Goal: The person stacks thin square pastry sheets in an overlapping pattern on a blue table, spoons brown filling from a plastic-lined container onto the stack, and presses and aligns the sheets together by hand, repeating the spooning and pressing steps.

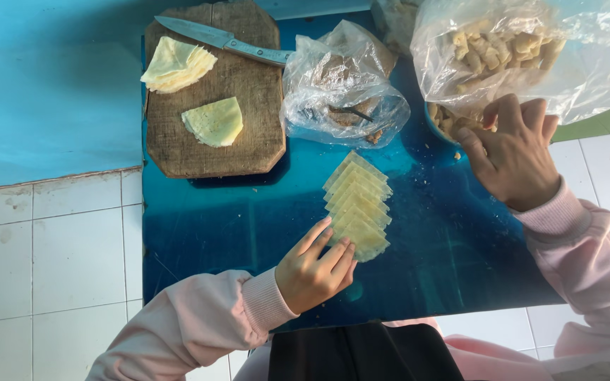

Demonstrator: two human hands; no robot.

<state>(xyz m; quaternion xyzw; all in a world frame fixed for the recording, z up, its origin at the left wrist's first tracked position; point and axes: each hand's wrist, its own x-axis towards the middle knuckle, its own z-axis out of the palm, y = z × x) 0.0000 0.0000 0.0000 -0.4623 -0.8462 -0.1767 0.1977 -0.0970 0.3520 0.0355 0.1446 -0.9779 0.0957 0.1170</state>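
Note:
My left hand (313, 269) rests on the blue board (206, 226), its fingertips touching the near end of a fanned row of thin pale yellow wrappers (358, 204). My right hand (513, 152) reaches into the mouth of a large clear plastic bag of pale rolled pieces (503, 49), its fingers curled among the pieces by the bag's lower edge. Whether it holds one is hidden.
A wooden cutting board (238, 77) at the back left carries two stacks of wrappers (176, 65) (214, 121) and a knife (224, 40). A crumpled clear bag (340, 88) sits beside it. White tiled floor (58, 261) surrounds the board.

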